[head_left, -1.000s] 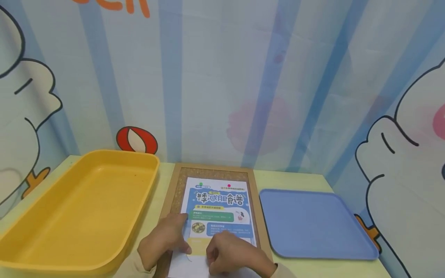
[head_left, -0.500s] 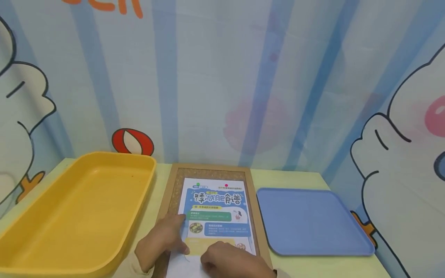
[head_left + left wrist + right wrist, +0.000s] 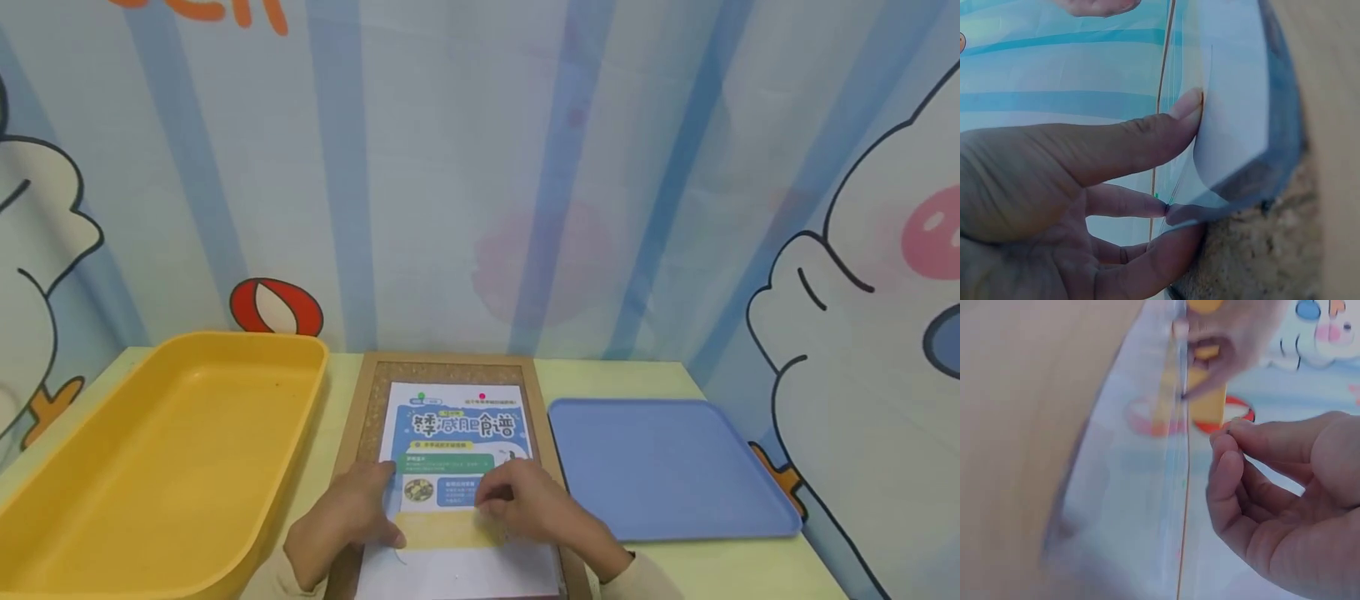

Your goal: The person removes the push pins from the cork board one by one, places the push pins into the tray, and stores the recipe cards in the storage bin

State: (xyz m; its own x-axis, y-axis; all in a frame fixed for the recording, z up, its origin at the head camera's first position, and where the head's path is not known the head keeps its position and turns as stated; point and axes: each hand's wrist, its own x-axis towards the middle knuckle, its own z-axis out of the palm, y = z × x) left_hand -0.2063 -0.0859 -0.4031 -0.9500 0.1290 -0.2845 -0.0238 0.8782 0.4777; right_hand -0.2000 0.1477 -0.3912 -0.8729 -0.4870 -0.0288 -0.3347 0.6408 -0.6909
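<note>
Right hand (image 3: pixel 521 504): grip closed in a pinch on a tiny dark object (image 3: pixel 1229 432), over the right half of the printed sheet (image 3: pixel 450 492).
Left hand (image 3: pixel 347 510): thumb and fingers apart, touching the sheet's left edge.
Sheet: on the cork board (image 3: pixel 375 417), long axis running away from the person.
Green pin (image 3: pixel 422 396), pink pin (image 3: pixel 482 396): at its far edge, beyond both hands.

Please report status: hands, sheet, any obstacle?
Left hand on printed sheet, left edge. Right hand over sheet, apparently pinching something tiny. Sheet on corkboard, two pins at top. No obstacle seen.
</note>
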